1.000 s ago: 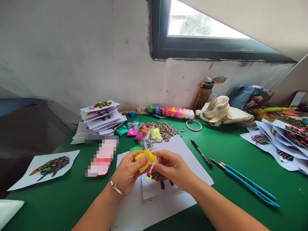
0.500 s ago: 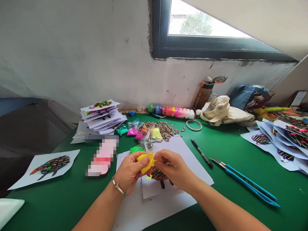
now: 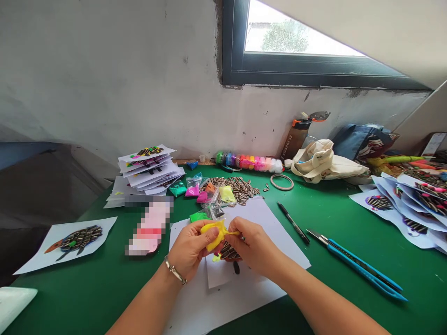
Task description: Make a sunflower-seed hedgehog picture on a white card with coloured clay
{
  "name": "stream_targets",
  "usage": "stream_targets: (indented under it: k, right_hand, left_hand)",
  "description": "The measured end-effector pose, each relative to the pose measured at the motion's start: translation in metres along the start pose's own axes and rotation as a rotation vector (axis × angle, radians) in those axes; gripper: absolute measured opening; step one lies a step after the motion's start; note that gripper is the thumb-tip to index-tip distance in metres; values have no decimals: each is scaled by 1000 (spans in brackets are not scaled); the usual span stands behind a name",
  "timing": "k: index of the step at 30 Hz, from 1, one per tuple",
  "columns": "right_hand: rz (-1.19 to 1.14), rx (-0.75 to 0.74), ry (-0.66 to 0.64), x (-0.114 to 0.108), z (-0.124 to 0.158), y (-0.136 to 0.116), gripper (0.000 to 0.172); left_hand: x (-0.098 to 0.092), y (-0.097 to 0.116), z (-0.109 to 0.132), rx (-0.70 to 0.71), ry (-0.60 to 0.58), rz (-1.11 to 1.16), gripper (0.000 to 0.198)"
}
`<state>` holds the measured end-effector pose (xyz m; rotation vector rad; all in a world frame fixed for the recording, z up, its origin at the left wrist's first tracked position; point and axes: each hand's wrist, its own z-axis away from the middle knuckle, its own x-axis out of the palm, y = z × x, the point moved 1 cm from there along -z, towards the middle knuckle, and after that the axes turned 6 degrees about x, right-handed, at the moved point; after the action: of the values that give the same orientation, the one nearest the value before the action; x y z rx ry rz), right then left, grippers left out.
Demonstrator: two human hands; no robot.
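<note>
A lump of yellow clay (image 3: 215, 234) is held between the thumb and fingers of my left hand (image 3: 190, 244). The fingertips of my right hand (image 3: 253, 244) pinch a thin strand stretched out from the lump's right side. Below both hands lies a small white sheet (image 3: 218, 275) with a picture made of striped seeds (image 3: 228, 252), partly hidden by my right hand. It rests on larger white paper (image 3: 195, 304).
Striped seeds (image 3: 240, 188) and bagged clay (image 3: 226, 194) lie behind my hands. A pen (image 3: 293, 223) and blue tweezers (image 3: 363, 266) are at right. Paper stacks (image 3: 150, 174) stand at left and far right. A seed picture (image 3: 78, 239) lies far left.
My right hand has pulled slightly away from my left, and a yellow strand now stretches between them. The lump stays in my left hand.
</note>
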<state>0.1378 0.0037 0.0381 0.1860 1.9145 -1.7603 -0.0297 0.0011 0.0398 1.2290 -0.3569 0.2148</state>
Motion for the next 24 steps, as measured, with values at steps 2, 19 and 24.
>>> stream_targets:
  k: [2,19,24]
  right_hand:
    - [39,-8,20,-1,-1,1,19]
    - [-448,201,-58,-18,-6,2,24]
    - [-675,263,28,-22,-13,10,27]
  left_hand:
    - [0,-1,0,-1,4,5,36]
    - [0,6,-1,2,100,20,42]
    - [-2,7,-4,3,149,26,40]
